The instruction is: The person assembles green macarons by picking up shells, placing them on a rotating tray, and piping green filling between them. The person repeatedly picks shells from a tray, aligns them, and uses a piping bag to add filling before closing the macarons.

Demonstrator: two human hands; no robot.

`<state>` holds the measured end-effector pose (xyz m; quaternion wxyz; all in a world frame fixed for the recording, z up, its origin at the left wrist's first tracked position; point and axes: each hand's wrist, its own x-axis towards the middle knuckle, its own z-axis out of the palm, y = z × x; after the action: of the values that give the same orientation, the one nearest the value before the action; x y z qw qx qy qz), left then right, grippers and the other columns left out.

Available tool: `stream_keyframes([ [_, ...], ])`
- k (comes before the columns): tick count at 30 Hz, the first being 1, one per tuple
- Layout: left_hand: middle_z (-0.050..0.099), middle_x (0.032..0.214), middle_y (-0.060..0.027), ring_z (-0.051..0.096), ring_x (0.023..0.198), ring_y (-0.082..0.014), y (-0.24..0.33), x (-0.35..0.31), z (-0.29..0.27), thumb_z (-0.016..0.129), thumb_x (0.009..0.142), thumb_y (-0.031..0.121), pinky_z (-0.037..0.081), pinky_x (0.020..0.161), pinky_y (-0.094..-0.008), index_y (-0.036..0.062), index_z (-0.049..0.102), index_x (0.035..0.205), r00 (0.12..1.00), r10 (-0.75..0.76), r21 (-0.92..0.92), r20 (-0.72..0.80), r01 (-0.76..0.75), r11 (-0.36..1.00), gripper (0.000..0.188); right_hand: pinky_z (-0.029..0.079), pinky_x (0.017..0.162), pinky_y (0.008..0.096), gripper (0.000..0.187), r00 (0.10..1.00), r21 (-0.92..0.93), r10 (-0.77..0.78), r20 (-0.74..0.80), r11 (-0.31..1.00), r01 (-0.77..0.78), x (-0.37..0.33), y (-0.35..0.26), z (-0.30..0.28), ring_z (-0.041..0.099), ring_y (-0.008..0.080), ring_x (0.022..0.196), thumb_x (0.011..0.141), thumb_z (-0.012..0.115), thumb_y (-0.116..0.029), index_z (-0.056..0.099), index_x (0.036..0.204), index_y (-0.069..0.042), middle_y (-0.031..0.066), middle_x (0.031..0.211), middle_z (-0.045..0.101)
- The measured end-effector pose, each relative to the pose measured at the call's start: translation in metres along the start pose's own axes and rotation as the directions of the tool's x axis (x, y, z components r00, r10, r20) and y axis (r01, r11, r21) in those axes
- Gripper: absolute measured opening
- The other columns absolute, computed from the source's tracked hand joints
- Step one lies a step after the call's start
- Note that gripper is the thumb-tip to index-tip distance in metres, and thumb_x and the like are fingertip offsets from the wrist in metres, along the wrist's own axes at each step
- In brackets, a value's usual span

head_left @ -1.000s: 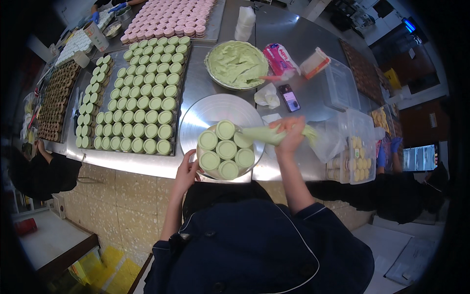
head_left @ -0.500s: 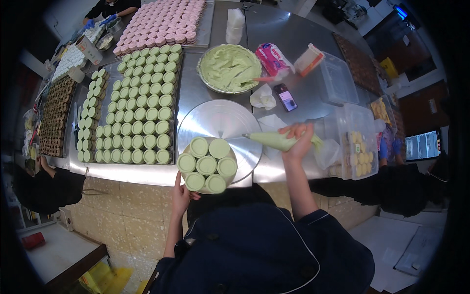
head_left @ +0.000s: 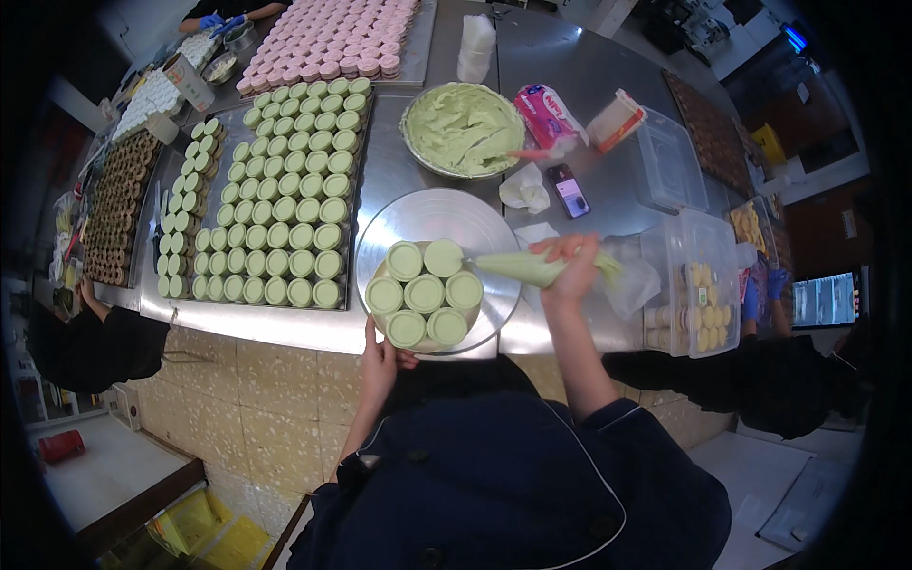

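Note:
My left hand (head_left: 382, 360) grips the near left edge of a round board (head_left: 425, 346), its index finger pointing up along the rim. The board holds several flat, round green cakes (head_left: 424, 294) in a ring with one in the middle. It rests on a silver metal turntable (head_left: 499, 294) at the table's front edge. My right hand (head_left: 573, 268) is wrapped around a piping bag (head_left: 516, 268) filled with pale green cream. The bag lies nearly level, pointing left, its tip close beside the upper right cake (head_left: 443, 257); whether they touch I cannot tell.
A bowl of green cream (head_left: 463, 131) with a spatula stands beyond the turntable. Trays of green cakes (head_left: 285, 199) and pink ones (head_left: 328, 43) are left. Rightward lie a phone (head_left: 568, 191), crumpled paper (head_left: 525, 189) and a clear container (head_left: 698, 285). Co-workers stand both sides.
The board with the cakes has moved away from me, farther onto the turntable. The piping bag's tip is now nearer the upper right cake. The whole view has shifted slightly.

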<state>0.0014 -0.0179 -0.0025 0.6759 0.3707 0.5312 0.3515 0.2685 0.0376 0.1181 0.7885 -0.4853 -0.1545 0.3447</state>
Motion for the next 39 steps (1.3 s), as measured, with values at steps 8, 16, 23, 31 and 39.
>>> stream_keyframes([
  [8, 0.059, 0.088, -0.0143, 0.059, 0.065, -0.0153, -0.018, -0.003, -0.011, 0.034, 0.094, 0.011, 0.048, 0.053, -0.0231, 0.0067, 0.018, 0.132, 0.978, -0.079, -0.037, -0.195, 0.073, 0.997, 0.042, 0.047, 0.056, 0.0359, 0.052, 0.991, -0.078, -0.001, 0.133, 0.997, 0.011, -0.01, 0.019, 0.016, 0.049, 0.0213, 0.046, 0.096, 0.023, -0.039, 0.029, 0.052, -0.011, 0.0056, 0.045, 0.035],
  [16, 0.054, 0.116, -0.0091, 0.052, 0.107, -0.0184, -0.021, -0.012, -0.022, 0.04, 0.093, 0.021, 0.04, 0.088, -0.0313, 0.0094, 0.035, 0.121, 0.897, -0.316, 0.044, 0.309, 0.318, 0.947, 0.031, 0.046, 0.06, 0.0384, 0.049, 0.979, -0.103, 0.022, 0.205, 0.995, -0.001, -0.008, 0.024, 0.016, 0.048, 0.0224, 0.05, 0.094, 0.028, -0.041, 0.029, 0.055, -0.012, 0.0047, 0.048, 0.032],
  [23, 0.053, 0.118, -0.0092, 0.051, 0.11, -0.02, -0.002, -0.008, -0.032, 0.043, 0.092, 0.023, 0.042, 0.089, -0.033, 0.0088, 0.037, 0.123, 0.909, -0.344, -0.052, 0.233, 0.365, 0.929, 0.035, 0.045, 0.06, 0.0382, 0.049, 0.977, -0.115, 0.01, 0.214, 0.993, 0.016, -0.008, 0.023, 0.013, 0.047, 0.0218, 0.049, 0.095, 0.028, -0.041, 0.029, 0.055, -0.012, 0.0047, 0.048, 0.032],
  [31, 0.051, 0.122, -0.0112, 0.047, 0.115, -0.0223, 0.019, 0.001, -0.048, 0.045, 0.091, 0.021, 0.041, 0.092, -0.0364, 0.0103, 0.033, 0.129, 0.98, -0.197, -0.151, -0.009, 0.194, 0.969, 0.042, 0.045, 0.061, 0.0385, 0.05, 0.98, -0.123, 0.028, 0.197, 0.992, -0.004, -0.007, 0.023, 0.011, 0.046, 0.0218, 0.048, 0.095, 0.027, -0.042, 0.029, 0.055, -0.012, 0.0045, 0.048, 0.032],
  [39, 0.044, 0.13, -0.0109, 0.04, 0.121, -0.0245, 0.02, 0.0, -0.048, 0.048, 0.089, 0.026, 0.034, 0.097, -0.0426, 0.0126, 0.027, 0.132, 0.984, -0.167, -0.248, -0.063, 0.147, 0.957, 0.049, 0.045, 0.061, 0.0385, 0.05, 0.981, -0.11, 0.035, 0.193, 0.994, -0.014, -0.007, 0.023, 0.01, 0.046, 0.0218, 0.048, 0.095, 0.027, -0.042, 0.029, 0.056, -0.012, 0.0041, 0.048, 0.031],
])
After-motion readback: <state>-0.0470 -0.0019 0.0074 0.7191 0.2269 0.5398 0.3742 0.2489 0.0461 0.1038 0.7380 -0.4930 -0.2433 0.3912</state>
